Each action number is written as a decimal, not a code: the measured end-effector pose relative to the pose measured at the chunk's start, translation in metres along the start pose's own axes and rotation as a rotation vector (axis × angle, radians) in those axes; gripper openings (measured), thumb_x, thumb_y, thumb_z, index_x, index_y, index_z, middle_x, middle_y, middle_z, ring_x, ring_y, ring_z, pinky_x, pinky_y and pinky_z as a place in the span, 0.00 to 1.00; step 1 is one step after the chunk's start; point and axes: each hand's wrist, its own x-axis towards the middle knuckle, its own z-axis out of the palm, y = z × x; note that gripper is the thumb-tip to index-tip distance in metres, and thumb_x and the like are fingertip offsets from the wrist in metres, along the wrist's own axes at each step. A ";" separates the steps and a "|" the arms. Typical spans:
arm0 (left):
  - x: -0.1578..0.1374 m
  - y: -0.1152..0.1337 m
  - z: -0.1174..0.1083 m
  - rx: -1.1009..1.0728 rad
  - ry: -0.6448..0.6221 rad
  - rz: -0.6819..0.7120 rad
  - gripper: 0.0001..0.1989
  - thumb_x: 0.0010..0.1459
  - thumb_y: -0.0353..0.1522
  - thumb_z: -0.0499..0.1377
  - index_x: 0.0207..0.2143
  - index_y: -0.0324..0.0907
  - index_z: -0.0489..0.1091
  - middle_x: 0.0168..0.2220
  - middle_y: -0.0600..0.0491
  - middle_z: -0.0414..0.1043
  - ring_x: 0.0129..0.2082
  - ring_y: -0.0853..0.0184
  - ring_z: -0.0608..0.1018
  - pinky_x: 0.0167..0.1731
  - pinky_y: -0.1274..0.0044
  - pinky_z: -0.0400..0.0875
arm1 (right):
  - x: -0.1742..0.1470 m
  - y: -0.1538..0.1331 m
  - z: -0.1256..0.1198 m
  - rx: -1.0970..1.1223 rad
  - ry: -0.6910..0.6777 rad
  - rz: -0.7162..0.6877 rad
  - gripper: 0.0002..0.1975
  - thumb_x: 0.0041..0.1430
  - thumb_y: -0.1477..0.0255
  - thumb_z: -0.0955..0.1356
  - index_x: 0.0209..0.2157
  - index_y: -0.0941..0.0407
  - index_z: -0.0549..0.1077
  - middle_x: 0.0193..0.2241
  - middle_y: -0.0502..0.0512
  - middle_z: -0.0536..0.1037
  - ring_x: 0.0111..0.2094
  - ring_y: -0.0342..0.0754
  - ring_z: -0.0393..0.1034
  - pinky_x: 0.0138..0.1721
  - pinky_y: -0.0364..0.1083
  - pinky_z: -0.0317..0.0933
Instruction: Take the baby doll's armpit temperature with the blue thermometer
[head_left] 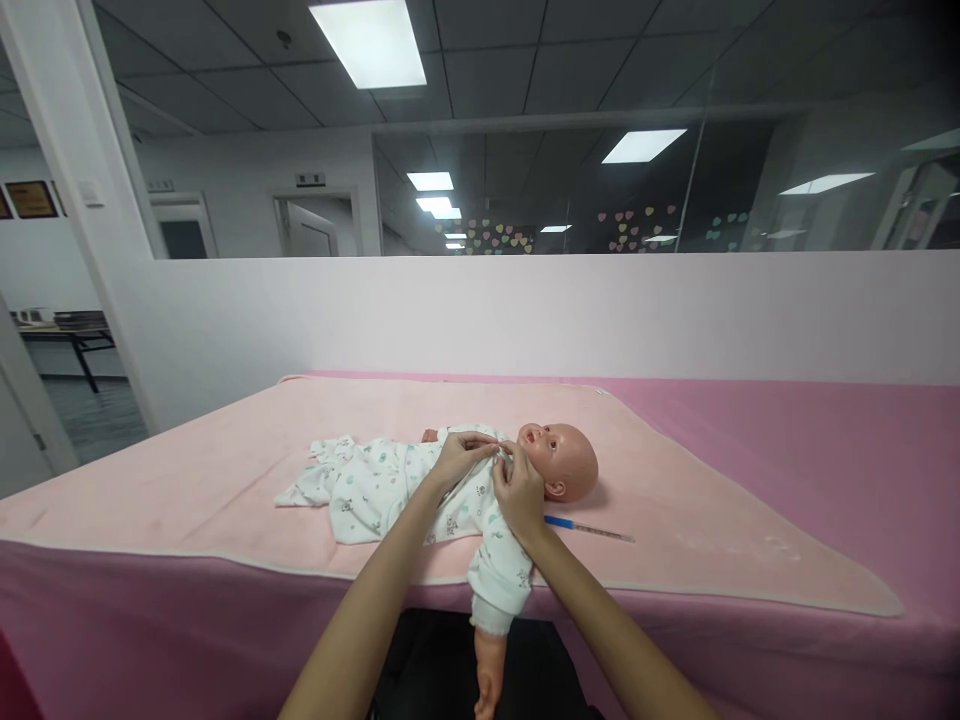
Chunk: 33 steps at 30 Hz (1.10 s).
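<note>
A baby doll (pixel 570 462) lies on its back, its bald head to the right. It wears a white patterned baby outfit (pixel 367 490). At the outfit's neckline, just below the doll's chin, my left hand (pixel 461 458) and my right hand (pixel 519 492) meet, fingertips closed on the fabric. Whether a fastener sits between the fingers is too small to tell. One doll arm (pixel 489 665) hangs over the table's front edge toward me. Beside my right wrist lies a thin glass thermometer (pixel 589 528) with a blue end.
A peach blanket (pixel 697 540) covers much of the table, over a pink cloth (pixel 825 450) that hangs down in front. Behind the table stands a white half wall (pixel 525 315) with glass above it. A doorway with another table (pixel 71 335) beyond is at the left.
</note>
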 end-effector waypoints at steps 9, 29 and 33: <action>-0.002 0.005 0.002 0.001 0.037 -0.017 0.14 0.39 0.36 0.66 0.29 0.36 0.74 0.27 0.49 0.74 0.30 0.68 0.74 0.31 0.77 0.69 | -0.001 0.001 0.001 0.011 0.003 -0.011 0.12 0.56 0.74 0.58 0.40 0.58 0.67 0.33 0.56 0.75 0.28 0.45 0.69 0.30 0.43 0.63; -0.002 0.005 0.000 0.020 0.013 -0.042 0.11 0.40 0.33 0.65 0.28 0.36 0.74 0.25 0.51 0.74 0.28 0.68 0.74 0.32 0.78 0.68 | -0.003 0.002 -0.002 0.119 -0.066 0.009 0.12 0.53 0.80 0.58 0.33 0.56 0.70 0.30 0.53 0.75 0.32 0.46 0.69 0.34 0.43 0.62; -0.002 0.006 0.001 0.002 0.014 -0.038 0.11 0.41 0.33 0.65 0.29 0.36 0.74 0.26 0.50 0.74 0.29 0.68 0.75 0.33 0.78 0.68 | -0.002 0.002 -0.002 0.098 -0.046 -0.005 0.12 0.55 0.79 0.57 0.34 0.57 0.70 0.30 0.54 0.75 0.32 0.46 0.69 0.35 0.44 0.62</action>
